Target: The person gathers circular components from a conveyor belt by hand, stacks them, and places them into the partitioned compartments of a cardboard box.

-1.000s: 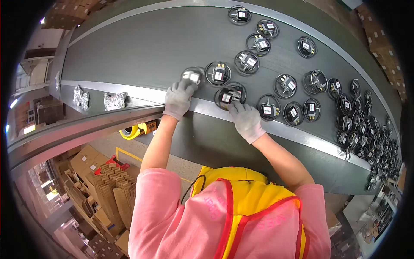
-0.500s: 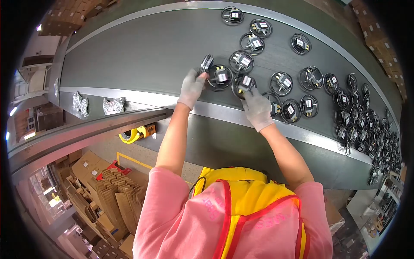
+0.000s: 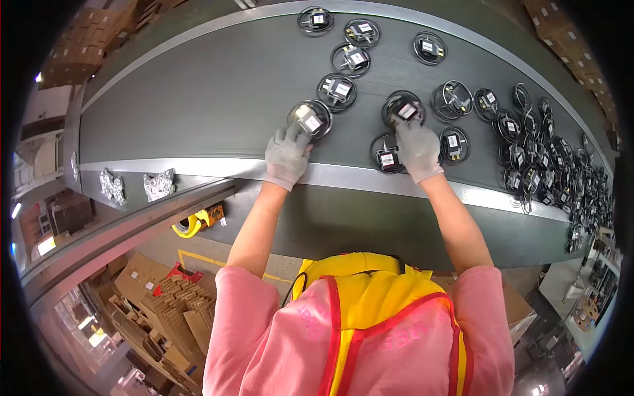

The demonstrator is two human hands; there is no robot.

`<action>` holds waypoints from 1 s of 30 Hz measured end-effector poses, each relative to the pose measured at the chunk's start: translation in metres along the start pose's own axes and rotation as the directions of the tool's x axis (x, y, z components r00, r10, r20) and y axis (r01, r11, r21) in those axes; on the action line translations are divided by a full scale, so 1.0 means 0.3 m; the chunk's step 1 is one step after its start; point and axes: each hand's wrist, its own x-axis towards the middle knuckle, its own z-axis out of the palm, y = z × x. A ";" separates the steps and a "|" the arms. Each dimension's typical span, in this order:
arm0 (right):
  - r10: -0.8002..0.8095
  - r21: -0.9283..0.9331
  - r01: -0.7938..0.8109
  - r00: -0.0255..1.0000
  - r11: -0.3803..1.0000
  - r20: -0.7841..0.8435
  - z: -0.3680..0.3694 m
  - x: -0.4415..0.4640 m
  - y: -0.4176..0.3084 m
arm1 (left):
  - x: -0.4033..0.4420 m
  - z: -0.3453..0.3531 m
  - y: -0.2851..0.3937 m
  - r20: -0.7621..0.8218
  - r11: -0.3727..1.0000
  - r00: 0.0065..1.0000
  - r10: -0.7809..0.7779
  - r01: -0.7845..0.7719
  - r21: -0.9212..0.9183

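My left hand [image 3: 287, 157], in a pale grey glove, has its fingers closed on the near side of a black power adapter [image 3: 312, 123] with a coiled cord, slightly blurred. To its right, my gloved right hand [image 3: 419, 149] grips the lower edge of another coiled power adapter [image 3: 408, 111]. Two more coiled adapters flank the right hand: one on its left [image 3: 387, 158] and one on its right [image 3: 454, 144]. Beyond my left hand, several adapters with white labels form a line up the belt, the closest being this adapter [image 3: 338, 91]. My fingertips are partly hidden.
The dark conveyor belt [image 3: 198, 99] has a metal rim [image 3: 356, 175] on my side. Many coiled adapters [image 3: 555, 165] are heaped at the right end. Crumpled clear bags [image 3: 158, 185] lie on the left ledge, near a metal beam [image 3: 132, 221]. Cardboard [image 3: 181, 303] stands below left.
My left hand has lowered the coiled adapter it held on edge and now holds one flat at the belt. My right hand has moved rightward to a different adapter. Adapters sit further left in view.
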 end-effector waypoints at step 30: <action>0.148 0.631 0.050 0.955 0.774 -0.257 0.086 0.628 0.082 | 0.499 0.059 0.049 -0.348 0.779 0.893 -0.287 0.006 -0.627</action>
